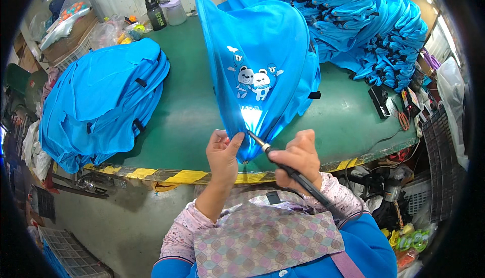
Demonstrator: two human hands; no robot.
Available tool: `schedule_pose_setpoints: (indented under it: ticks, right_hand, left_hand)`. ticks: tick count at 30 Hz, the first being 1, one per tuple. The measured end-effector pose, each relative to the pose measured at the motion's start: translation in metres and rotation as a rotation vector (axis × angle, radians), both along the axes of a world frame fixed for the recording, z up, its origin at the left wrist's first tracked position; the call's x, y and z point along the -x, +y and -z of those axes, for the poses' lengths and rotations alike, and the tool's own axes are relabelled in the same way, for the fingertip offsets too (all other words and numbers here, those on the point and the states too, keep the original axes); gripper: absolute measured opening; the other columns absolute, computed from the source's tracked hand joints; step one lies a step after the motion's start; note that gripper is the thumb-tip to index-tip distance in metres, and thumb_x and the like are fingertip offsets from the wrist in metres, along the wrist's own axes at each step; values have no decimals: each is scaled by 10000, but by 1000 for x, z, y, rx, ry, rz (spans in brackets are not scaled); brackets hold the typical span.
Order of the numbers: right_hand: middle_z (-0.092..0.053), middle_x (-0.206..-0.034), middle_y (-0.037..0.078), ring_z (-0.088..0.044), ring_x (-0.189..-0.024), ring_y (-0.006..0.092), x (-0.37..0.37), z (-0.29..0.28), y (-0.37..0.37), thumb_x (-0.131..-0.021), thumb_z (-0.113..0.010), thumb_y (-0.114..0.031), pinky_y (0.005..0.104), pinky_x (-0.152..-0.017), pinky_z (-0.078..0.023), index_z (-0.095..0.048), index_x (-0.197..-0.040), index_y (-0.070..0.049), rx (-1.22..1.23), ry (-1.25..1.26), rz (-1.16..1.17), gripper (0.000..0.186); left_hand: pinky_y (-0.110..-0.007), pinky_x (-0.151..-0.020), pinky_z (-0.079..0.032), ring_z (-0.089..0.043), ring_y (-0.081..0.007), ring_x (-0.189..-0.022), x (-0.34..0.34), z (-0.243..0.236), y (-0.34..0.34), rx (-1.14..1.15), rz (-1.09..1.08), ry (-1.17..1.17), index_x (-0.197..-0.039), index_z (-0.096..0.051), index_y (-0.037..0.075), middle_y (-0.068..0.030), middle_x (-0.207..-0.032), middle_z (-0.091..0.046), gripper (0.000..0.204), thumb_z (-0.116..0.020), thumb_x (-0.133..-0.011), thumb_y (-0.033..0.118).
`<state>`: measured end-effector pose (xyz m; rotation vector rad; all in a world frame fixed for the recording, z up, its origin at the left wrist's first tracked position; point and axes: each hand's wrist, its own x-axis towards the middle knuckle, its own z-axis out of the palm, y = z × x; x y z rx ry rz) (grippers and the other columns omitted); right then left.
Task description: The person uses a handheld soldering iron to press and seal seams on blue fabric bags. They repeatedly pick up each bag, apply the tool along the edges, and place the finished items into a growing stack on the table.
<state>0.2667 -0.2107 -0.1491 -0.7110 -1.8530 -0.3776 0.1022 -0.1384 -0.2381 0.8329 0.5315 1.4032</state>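
Note:
A bright blue fabric canopy (262, 40), printed with two white cartoon bears, stands on the green table in front of me. My left hand (223, 149) pinches its near left edge between thumb and fingers, close to the pointed lower corner. In my right hand (299, 161) is a soldering iron (308, 184) with a black handle and a slim metal shaft. The iron's tip meets the fabric, or nearly so, just right of my left thumb; actual contact is hard to make out. A bright patch of light lies on the cloth above the tip.
Folded blue canopies are piled at left (106, 91), with a larger stack (348, 25) at the back right. A black bottle (155, 13) and a lidded plastic cup (175, 12) stand at the back. A black device (380, 102) sits right. Yellow-striped tape (187, 177) marks the table's front edge.

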Motion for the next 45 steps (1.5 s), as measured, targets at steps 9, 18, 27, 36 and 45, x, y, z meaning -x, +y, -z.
schedule_pose_setpoints:
  ticks: [9, 18, 27, 36, 45]
  right_hand:
    - [-516, -652, -53, -472, -596, 135, 17, 9, 12, -762, -710, -175, 308, -630, -350, -692, -1044, -52, -117, -156, 25, 308]
    - [-513, -671, -8, -476, -620, 205, 25, -21, 22, -696, -748, -96, 352, -622, -337, -692, -968, -97, 109, 69, 83, 278]
    - [-596, -1144, 165, -599, -982, 259, -64, 20, 51, -953, -617, -18, 362, -874, -480, -504, -1279, -4, -51, 433, 576, 345]
    - [-491, -1386, 229, -534, -1188, 359, 3, -23, 114, -855, -748, -50, 426, -983, -455, -409, -1379, -10, -62, 484, 65, 625]
    - [-507, -1348, 282, -632, -1128, 340, -72, -5, 109, -895, -675, -14, 410, -892, -553, -385, -1362, -16, -162, 461, 24, 550]
  left_hand:
    - [-238, -755, -482, -612, -86, -830, -6, -19, -8, -42, -63, 23, -912, -550, 78, -36, -901, -673, 210, -752, -881, 29]
    - [-271, -835, -476, -601, -122, -875, -10, -17, -9, -100, -118, 71, -959, -527, 63, -43, -923, -647, 245, -749, -872, 9]
    - [-300, -890, -511, -633, -146, -979, 1, -46, -16, 59, -35, -39, -1123, -586, 1, -84, -1059, -678, 273, -733, -901, 62]
    - [-438, -987, -422, -489, -382, -1188, -19, -49, 11, -785, -395, 1159, -1423, -251, -41, -258, -1274, -418, 847, -800, -796, 112]
    - [-476, -1066, -369, -474, -471, -1169, -85, -167, 179, -1128, -635, 939, -1347, -427, -56, -275, -1239, -469, 628, -530, -733, 24]
